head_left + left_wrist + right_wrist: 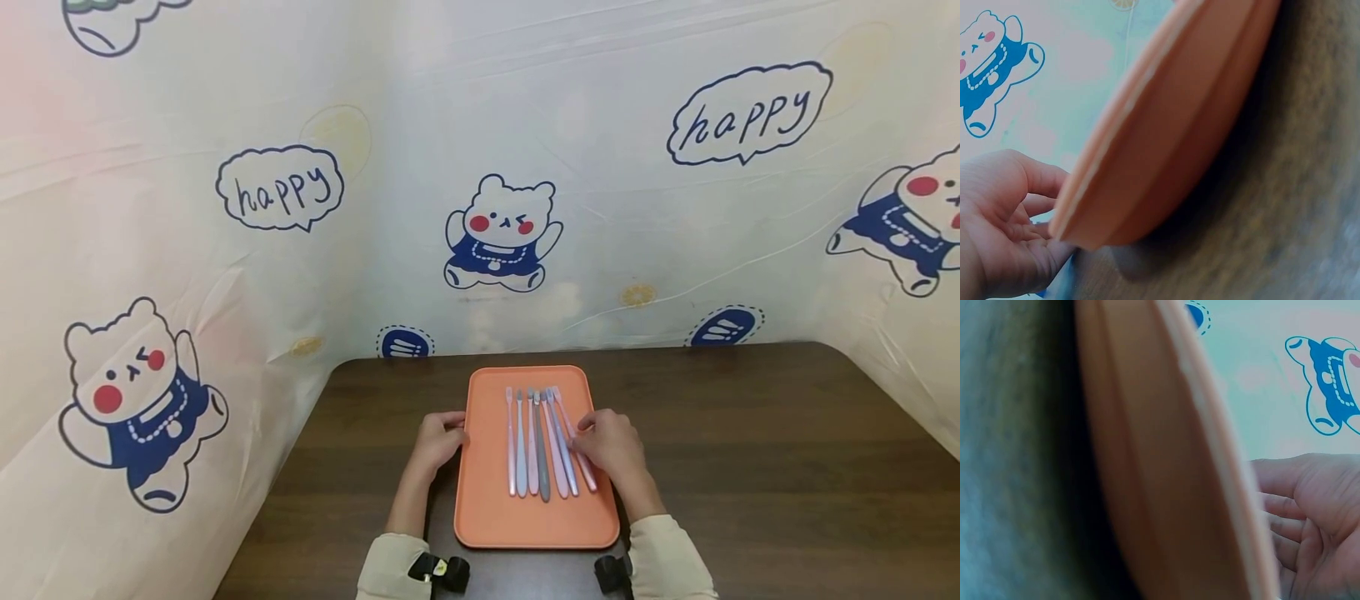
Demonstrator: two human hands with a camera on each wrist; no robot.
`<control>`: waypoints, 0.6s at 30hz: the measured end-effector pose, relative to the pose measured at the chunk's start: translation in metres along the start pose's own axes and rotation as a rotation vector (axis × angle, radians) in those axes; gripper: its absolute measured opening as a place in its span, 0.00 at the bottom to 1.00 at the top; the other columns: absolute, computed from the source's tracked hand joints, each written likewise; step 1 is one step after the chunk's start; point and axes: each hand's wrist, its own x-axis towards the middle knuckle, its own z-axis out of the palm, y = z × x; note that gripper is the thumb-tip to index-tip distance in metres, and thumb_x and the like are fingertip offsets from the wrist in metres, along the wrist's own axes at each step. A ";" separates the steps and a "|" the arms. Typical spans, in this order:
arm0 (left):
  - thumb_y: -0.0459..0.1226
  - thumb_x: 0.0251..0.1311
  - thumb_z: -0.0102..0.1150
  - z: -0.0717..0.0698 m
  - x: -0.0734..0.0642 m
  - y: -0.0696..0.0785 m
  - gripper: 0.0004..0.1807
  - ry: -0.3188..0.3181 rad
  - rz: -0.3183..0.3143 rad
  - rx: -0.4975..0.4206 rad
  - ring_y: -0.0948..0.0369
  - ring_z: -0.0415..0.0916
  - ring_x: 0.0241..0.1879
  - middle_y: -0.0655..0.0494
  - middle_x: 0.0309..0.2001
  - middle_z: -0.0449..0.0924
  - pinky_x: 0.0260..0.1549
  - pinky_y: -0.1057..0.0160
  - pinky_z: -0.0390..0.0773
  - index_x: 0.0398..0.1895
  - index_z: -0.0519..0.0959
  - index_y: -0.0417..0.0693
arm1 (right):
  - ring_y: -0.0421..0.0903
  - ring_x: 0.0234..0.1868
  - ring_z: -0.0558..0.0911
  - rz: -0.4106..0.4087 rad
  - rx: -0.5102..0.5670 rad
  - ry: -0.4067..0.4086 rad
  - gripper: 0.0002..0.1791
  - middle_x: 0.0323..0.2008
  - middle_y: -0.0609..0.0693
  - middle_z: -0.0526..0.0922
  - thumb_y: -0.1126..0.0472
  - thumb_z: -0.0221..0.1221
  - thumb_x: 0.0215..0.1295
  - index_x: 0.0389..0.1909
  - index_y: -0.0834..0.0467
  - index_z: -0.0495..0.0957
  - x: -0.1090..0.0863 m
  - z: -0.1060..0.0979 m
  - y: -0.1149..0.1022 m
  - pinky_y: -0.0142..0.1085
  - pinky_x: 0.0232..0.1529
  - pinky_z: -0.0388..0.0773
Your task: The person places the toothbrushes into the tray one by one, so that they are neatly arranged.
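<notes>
Several toothbrushes [543, 454] with pink, blue and grey handles lie side by side on an orange tray [536, 527], heads toward the far end. At the tray's left rim, my left hand [437, 442] grips the edge; the left wrist view shows its thumb and fingers at the tray wall [1160, 137]. My right hand [611, 454] reaches over the right rim, fingertips pinching the rightmost pink toothbrush [587, 473], which lies slanted. In the right wrist view the right hand's fingers [1282, 506] curl behind the rim, and the tray wall hides their tips.
The tray stands on a dark brown wooden table [750, 450]. A pale curtain [600, 167] printed with bears and speech bubbles hangs behind and along both sides. Black wrist cameras [452, 575] sit at both cuffs near the tray's front edge.
</notes>
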 end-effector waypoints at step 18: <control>0.24 0.52 0.56 -0.002 0.000 0.000 0.26 -0.003 -0.005 0.011 0.54 0.78 0.46 0.36 0.50 0.82 0.36 0.64 0.79 0.58 0.80 0.30 | 0.43 0.28 0.86 -0.067 0.255 -0.097 0.15 0.30 0.55 0.89 0.66 0.68 0.59 0.46 0.69 0.83 0.003 -0.004 0.011 0.37 0.30 0.82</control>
